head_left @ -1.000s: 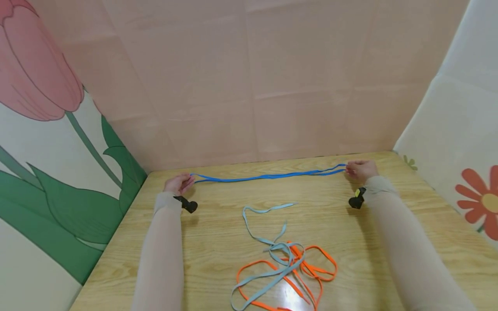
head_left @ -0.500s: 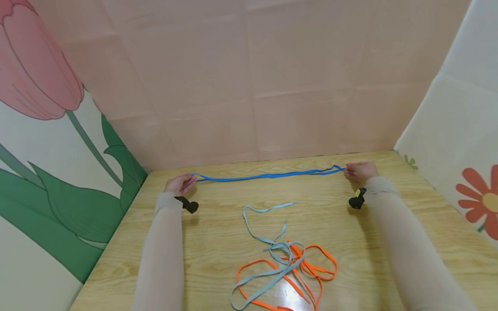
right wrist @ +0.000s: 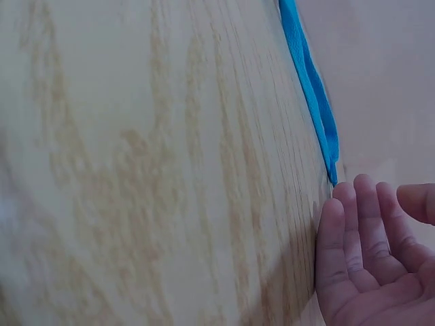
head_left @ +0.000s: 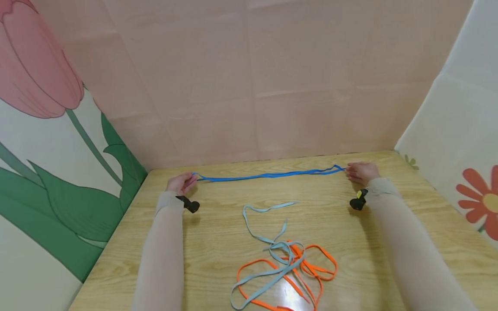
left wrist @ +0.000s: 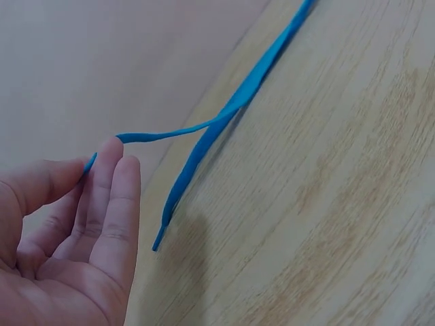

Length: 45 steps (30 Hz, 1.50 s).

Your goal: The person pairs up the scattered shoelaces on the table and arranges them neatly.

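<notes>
A blue shoelace point(head_left: 268, 175) runs across the far part of the wooden table point(head_left: 218, 233), its strands laid close together. My left hand point(head_left: 180, 183) pinches one end between thumb and fingers, raised off the wood; the lace's other tip point(left wrist: 158, 241) lies loose beside it in the left wrist view. At the far right, my right hand point(head_left: 362, 172) rests low with fingers loosely extended. In the right wrist view its thumb point(right wrist: 418, 202) stands apart from the fingers, and the lace's end is right at the fingertips.
Nearer the body, a light grey-blue shoelace point(head_left: 268, 239) lies tangled over an orange shoelace point(head_left: 324, 276). A pink backdrop point(head_left: 249, 95) rises behind the table's far edge. Flower-printed sheets point(head_left: 447, 142) stand at both sides.
Near my right hand the blue strands have come together and crossed, and its fingers have loosened from the lace. The left hand has shifted very slightly right, still pinching.
</notes>
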Motion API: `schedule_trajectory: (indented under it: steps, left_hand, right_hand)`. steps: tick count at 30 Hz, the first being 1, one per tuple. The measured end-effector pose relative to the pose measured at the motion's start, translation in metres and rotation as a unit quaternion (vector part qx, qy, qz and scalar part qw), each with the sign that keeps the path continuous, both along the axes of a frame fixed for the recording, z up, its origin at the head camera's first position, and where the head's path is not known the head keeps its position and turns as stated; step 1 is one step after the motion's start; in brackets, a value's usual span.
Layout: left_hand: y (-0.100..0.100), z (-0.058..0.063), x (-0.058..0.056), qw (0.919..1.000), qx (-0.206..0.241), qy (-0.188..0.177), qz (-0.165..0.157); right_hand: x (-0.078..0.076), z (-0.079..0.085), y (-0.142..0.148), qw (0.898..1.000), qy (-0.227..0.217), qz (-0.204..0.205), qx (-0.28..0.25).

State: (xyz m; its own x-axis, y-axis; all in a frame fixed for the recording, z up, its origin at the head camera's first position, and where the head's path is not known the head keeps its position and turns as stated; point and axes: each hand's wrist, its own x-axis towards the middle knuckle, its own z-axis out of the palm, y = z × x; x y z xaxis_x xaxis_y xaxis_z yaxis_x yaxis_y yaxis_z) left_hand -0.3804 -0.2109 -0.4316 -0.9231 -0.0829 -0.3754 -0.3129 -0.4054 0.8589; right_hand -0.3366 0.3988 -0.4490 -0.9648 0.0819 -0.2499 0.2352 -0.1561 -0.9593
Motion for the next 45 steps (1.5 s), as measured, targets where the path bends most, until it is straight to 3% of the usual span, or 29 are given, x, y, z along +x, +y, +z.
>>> schedule_trajectory:
  steps: [7,11,25,30,39,45]
  left_hand:
    - [0.012,0.022,0.022,0.9986,-0.021,-0.042,0.025]
    - [0.013,0.025,0.028,0.9985,-0.022,-0.045,0.022]
    - [0.002,0.012,0.019,0.9984,-0.033,-0.041,0.021]
    - [-0.004,0.014,0.015,0.9979,-0.024,-0.052,0.031]
    - [-0.013,0.019,0.012,0.9968,-0.024,-0.074,0.02]
    - [-0.001,0.029,0.014,0.9976,-0.041,-0.056,-0.005]
  right_hand:
    - [0.003,0.003,-0.003,1.0,0.005,0.001,0.001]
    - [0.004,0.003,-0.003,1.0,-0.001,-0.004,-0.002]
    - [-0.004,-0.006,0.007,1.0,-0.015,-0.015,-0.018]
    - [-0.005,-0.005,0.008,0.999,-0.016,-0.011,-0.038]
    - [-0.001,0.007,0.009,0.997,-0.034,-0.02,-0.068]
    - [0.0,0.013,0.001,0.999,-0.009,0.032,-0.04]
